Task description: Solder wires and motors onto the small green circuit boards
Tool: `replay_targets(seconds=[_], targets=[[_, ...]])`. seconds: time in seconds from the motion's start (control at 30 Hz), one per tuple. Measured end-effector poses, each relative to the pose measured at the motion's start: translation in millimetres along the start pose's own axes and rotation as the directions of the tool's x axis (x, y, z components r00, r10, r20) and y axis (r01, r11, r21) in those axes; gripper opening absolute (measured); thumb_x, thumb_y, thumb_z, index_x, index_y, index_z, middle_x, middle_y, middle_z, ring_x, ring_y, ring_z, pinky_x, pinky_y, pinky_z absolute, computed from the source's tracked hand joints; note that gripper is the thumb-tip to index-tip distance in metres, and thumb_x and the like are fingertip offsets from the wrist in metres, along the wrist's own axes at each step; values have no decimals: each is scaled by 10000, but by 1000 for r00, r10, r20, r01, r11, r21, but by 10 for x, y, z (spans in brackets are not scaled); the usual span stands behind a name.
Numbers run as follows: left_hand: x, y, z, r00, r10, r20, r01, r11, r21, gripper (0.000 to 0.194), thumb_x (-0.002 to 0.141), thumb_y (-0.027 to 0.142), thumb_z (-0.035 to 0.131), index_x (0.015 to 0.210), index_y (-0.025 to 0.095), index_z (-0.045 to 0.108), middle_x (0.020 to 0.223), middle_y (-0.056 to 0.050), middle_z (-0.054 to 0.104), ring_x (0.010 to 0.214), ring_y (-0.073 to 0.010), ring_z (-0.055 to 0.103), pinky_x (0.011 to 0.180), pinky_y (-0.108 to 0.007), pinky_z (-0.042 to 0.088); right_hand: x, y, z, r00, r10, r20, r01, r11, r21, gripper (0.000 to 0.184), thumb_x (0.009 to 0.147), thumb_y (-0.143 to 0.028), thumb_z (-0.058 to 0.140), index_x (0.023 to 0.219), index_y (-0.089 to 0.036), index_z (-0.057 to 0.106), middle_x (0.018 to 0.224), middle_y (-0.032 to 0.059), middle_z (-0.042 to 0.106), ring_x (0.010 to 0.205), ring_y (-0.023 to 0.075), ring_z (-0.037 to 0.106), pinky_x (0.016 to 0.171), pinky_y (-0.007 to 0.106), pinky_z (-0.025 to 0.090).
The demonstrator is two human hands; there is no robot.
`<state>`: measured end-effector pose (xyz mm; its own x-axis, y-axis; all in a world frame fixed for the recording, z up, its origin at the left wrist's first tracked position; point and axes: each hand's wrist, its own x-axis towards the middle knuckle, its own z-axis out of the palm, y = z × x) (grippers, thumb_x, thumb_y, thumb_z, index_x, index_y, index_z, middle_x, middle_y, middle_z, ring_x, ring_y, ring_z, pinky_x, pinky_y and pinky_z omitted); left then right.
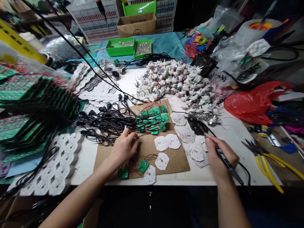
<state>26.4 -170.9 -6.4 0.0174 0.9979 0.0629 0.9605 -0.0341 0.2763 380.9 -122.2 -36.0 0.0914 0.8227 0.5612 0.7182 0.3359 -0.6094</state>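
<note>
My right hand (222,153) grips a soldering iron (224,158) like a pen, its front end pointing toward the white octagonal boards (194,152). My left hand (125,145) is closed, fingers curled together, over the cardboard sheet (175,158) beside a bundle of black cables (104,123). A tiny white bit shows at its fingertips; what they hold is hard to make out. Beyond it, small green circuit boards (154,117) lie at the cable ends. Nearer me, a green circuit board (142,165) has red wires running to a white octagonal board (162,161).
A heap of small white motors (175,79) fills the back. Green circuit panels (21,88) are stacked at left, above white panels (57,164). To the right are yellow-handled pliers (263,164), a red plastic bag (251,103) and a coiled metal holder (199,115).
</note>
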Motion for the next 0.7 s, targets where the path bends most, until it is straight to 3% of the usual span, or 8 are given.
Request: replay_targets(seconds=[0.13,0.33,0.43,0.57,0.7], targets=[[-12,73,-32,995,-81,55,71,983,170,195,987,296,555,919,208,716,1012,-80,610,721,-185,613,585,-296,432,-36,-58,-60,1000,-8,-26,8,1000,-4,195,1033,-294,648,1090,-182,797,1021,82,797,893,232,763,839,314,575],[28,148,-55,998,-56,15,49,952,302,303,1036,287,453,1073,201,741,959,-101,591,774,-217,613,620,-321,428,-124,-194,-180,999,-14,-36,15,999,35,172,1024,-270,672,1110,-191,798,1017,78,795,866,228,756,817,318,569],[66,133,-36,999,-45,16,38,959,282,277,1027,290,477,987,186,731,973,-107,571,815,-229,606,659,-326,455,-167,-242,-216,1000,-11,-26,12,998,64,173,1026,-258,668,1138,-209,791,1022,72,791,862,233,751,809,334,570],[106,42,-1,1000,-22,-4,23,988,150,219,1007,316,547,1015,195,729,993,-94,558,899,-236,597,783,-342,505,-208,-322,-256,1000,-28,1,28,995,97,179,1023,-239,668,1160,-218,781,1014,63,784,833,230,741,789,346,575],[118,-19,3,1000,7,5,-7,999,39,358,1035,375,508,823,187,728,939,-81,545,906,-227,568,836,-359,504,-225,-453,-288,1000,-25,15,23,990,138,184,1024,-206,659,1164,-220,776,1013,63,778,842,224,734,801,349,572]])
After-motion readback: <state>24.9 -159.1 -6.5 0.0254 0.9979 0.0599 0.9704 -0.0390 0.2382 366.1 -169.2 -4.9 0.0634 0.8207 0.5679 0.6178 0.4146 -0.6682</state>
